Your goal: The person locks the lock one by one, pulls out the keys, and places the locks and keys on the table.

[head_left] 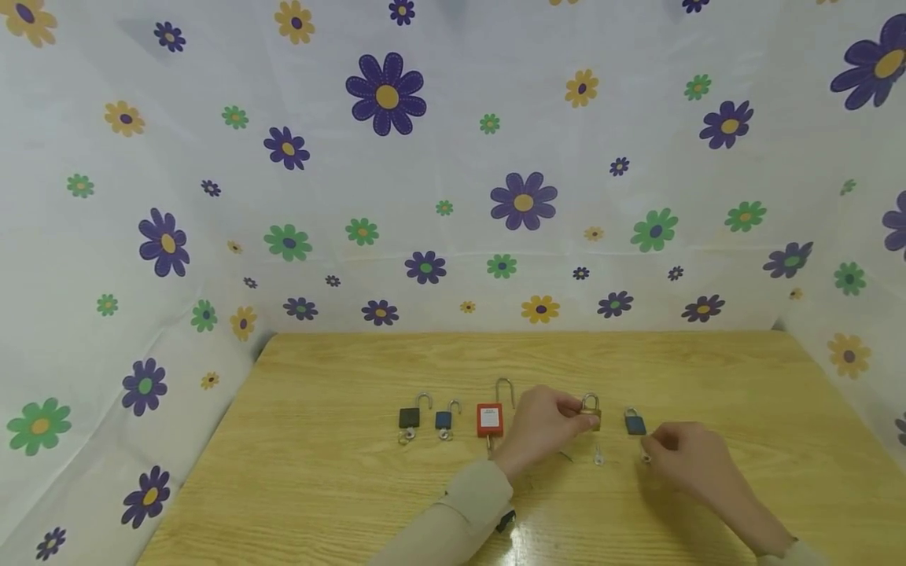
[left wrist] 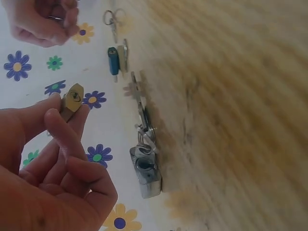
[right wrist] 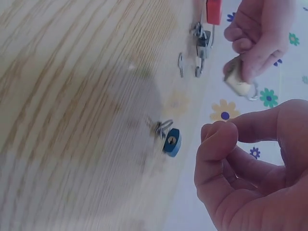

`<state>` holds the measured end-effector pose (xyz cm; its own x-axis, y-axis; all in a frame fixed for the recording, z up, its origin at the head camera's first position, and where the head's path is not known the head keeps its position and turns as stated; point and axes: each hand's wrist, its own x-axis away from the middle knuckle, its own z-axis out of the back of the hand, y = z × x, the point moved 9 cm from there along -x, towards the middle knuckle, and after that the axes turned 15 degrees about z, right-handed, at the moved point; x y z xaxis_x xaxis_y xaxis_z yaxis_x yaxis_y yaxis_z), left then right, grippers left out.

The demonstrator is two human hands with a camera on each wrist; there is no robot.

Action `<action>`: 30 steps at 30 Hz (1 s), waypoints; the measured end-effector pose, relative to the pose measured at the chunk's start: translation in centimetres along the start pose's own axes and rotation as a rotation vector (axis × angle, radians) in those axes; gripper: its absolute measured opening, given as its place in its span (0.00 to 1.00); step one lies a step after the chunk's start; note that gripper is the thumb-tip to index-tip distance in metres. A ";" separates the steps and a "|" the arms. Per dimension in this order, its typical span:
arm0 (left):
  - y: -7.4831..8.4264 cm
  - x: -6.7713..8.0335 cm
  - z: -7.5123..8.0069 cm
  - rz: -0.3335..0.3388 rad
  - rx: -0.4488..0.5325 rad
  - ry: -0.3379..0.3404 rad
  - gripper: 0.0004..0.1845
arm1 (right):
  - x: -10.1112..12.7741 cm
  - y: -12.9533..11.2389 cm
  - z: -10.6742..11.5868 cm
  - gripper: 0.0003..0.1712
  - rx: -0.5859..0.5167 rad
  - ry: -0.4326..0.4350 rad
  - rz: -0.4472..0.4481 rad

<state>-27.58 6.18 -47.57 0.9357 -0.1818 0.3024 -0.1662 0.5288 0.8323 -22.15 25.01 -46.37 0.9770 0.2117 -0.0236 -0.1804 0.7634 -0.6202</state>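
My left hand [head_left: 541,424] pinches a small brass padlock [head_left: 592,414] between thumb and fingers, its shackle pointing away from me. In the left wrist view the keyhole face of this brass padlock [left wrist: 73,98] shows, with no key in it. A loose key [head_left: 598,456] lies on the table just below it. My right hand [head_left: 690,464] hovers to the right, fingers curled and thumb tip against the index finger, with nothing visible in the pinch. Near its fingertips lie a blue padlock [head_left: 635,423] and keys on a ring [right wrist: 161,126].
Left of my hands lie a red padlock [head_left: 490,420], another blue padlock [head_left: 443,421] and a dark padlock [head_left: 409,417], all with shackles raised open. A silver padlock [left wrist: 147,175] with keys lies beneath my left hand. Flowered cloth [head_left: 453,157] hangs behind the wooden table [head_left: 318,487].
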 end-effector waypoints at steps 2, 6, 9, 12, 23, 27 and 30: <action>0.2 -0.4 -0.4 0.003 -0.054 0.014 0.13 | 0.1 0.2 0.3 0.13 -0.001 0.002 -0.004; 0.2 -1.2 -1.2 0.025 -0.137 0.053 0.11 | 0.5 0.6 0.5 0.14 -0.026 0.008 -0.020; 0.0 -1.6 -1.6 0.051 -0.169 0.072 0.10 | 0.6 0.8 0.7 0.15 -0.031 0.009 -0.024; 0.2 -2.0 -1.8 0.054 -0.204 0.101 0.09 | 0.8 1.0 0.8 0.15 -0.037 0.005 -0.030; 1.8 -2.0 -2.3 -0.044 -0.457 0.191 0.35 | 0.8 0.9 1.0 0.14 -0.038 0.016 -0.018; 2.1 -1.8 -2.2 -0.065 -0.554 0.252 0.35 | 0.8 0.8 0.9 0.14 -0.036 0.014 -0.014; 2.1 -1.8 -2.2 -0.077 -0.578 0.270 0.36 | 0.8 0.8 0.9 0.15 -0.038 0.011 -0.008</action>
<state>-28.97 9.45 -47.34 0.9962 -0.0618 0.0613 0.0286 0.8977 0.4396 -21.62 26.35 -46.23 0.9796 0.1990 -0.0272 -0.1686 0.7413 -0.6497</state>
